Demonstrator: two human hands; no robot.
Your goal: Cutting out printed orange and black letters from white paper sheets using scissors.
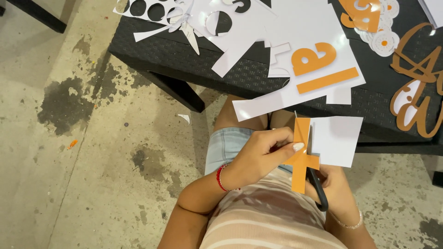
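Stained grey concrete floor (pixel 69 138) fills the left of the view, and a black woven-pattern tabletop (pixel 184 60) runs across the top; places below are given from that tabletop.

Below its near edge, over the person's lap, the left hand (pixel 258 154) pinches an orange paper cross-shaped letter cut-out (pixel 302 159), thumb on its face and fingers closed behind, so this grip is narrow and holding the cut-out. Just right of it, touching the same piece, hangs a white paper backing sheet (pixel 337 140), from which the orange shape seems only partly freed. The right hand (pixel 334 184) is lower, wrapped shut around the black handle of a pair of scissors (pixel 318 191); the blades are hidden behind the paper.

Judged from this, the trimming of the orange letter is under way. A further cut would call for turning the piece with the left hand to feed its edge squarely to the blades.

On the tabletop, at its left end, lie white paper offcuts with round holes (pixel 157 11). Near its middle sits a white sheet bearing orange letter shapes and an orange bar (pixel 318 62). Toward its right are small white-and-orange round discs (pixel 383 39), then large brown cursive script cut-outs (pixel 415 78) at the far right.
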